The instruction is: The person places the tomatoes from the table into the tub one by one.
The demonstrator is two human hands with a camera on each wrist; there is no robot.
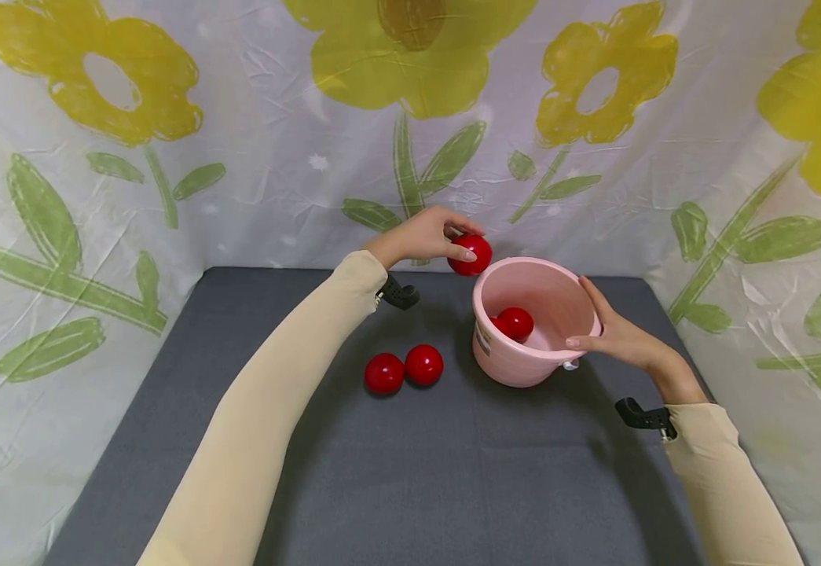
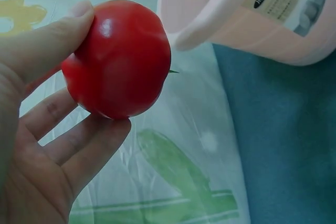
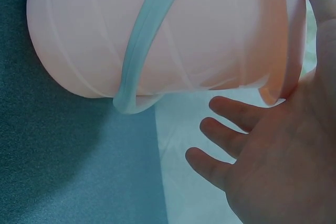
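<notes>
Red ball (image 1: 471, 254) pinched in left hand (image 1: 420, 236), thumb on top and fingers underneath, hovering right by the rim of the pink bucket (image 1: 516, 369) just off the fingertips. Looks smooth, glossy and light, probably hollow plastic, so likely a bit slippery and prone to rolling; best gripped across the widest part like in the left wrist view (image 2: 118, 59). Right hand (image 1: 618, 334) mostly flat and relaxed, fingers straight against the far side of the bucket wall, steadying rather than gripping. Bucket seems thin, light plastic with a pale handle (image 3: 144, 51) hanging down its side, so probably easy to tip. Another red ball inside (image 1: 514, 322), and two more (image 1: 404, 369) touching each other below the left forearm, toward the body. Dark grey worktop (image 1: 417, 472), looks like felt or fabric, decent grip. Crinkled flower-print sheet (image 1: 240, 157) beyond both hands and around the sides.
</notes>
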